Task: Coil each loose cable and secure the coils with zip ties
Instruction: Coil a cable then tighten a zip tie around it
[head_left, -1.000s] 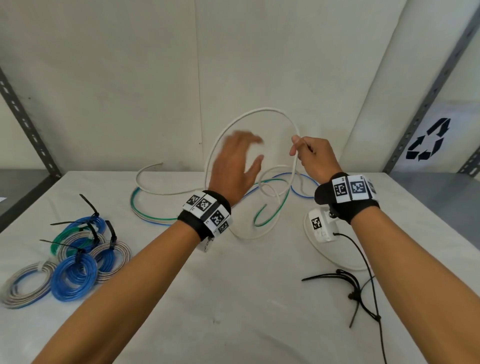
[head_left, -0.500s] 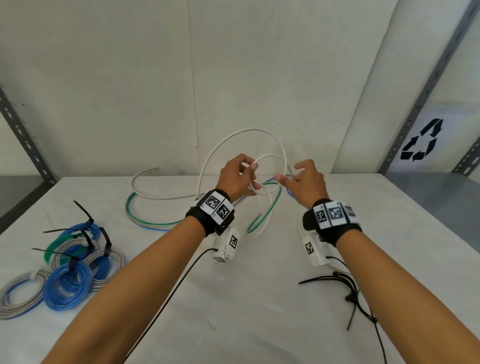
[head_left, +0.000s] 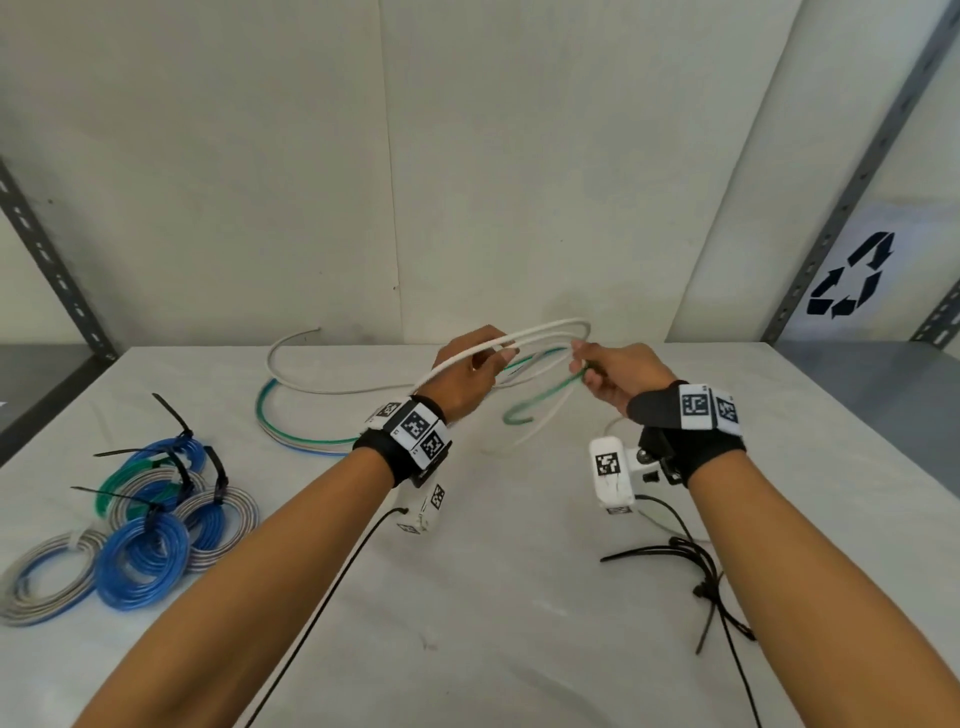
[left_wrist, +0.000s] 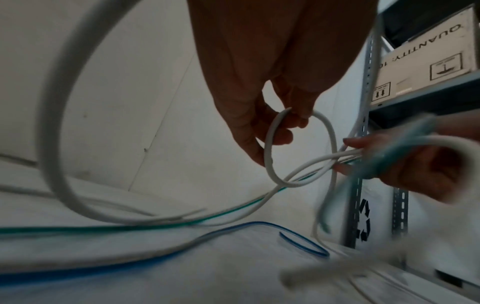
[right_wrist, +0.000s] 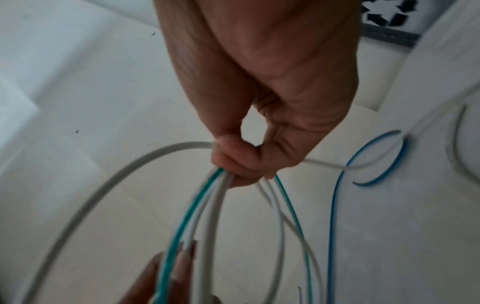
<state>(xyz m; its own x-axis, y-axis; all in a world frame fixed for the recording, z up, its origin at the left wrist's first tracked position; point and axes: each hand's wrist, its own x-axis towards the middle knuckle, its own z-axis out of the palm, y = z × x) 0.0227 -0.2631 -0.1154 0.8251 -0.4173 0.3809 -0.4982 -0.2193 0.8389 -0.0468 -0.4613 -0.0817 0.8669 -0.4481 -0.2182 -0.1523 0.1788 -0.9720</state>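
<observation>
Above the table's back half, both hands hold a loose white and green cable (head_left: 540, 332) in a few flat loops. My left hand (head_left: 493, 358) has its fingers curled round a white loop (left_wrist: 270, 148). My right hand (head_left: 584, 366) pinches several strands together between thumb and fingers (right_wrist: 241, 164). The cable's free length (head_left: 291, 387) trails left across the table, beside a blue-edged cable (right_wrist: 335, 205) lying flat. Black zip ties (head_left: 696, 571) lie loose under my right forearm.
Several finished blue, grey and green coils (head_left: 145, 525) with black ties sit at the table's left front. A grey shelf upright (head_left: 852, 208) and a recycling sign (head_left: 852, 280) stand at the right. White wall panels close off the back of the table (head_left: 467, 597).
My left hand, open and raised a second ago, has taken hold of the white loop. Both hands have come lower and the tall loop now lies flatter between them.
</observation>
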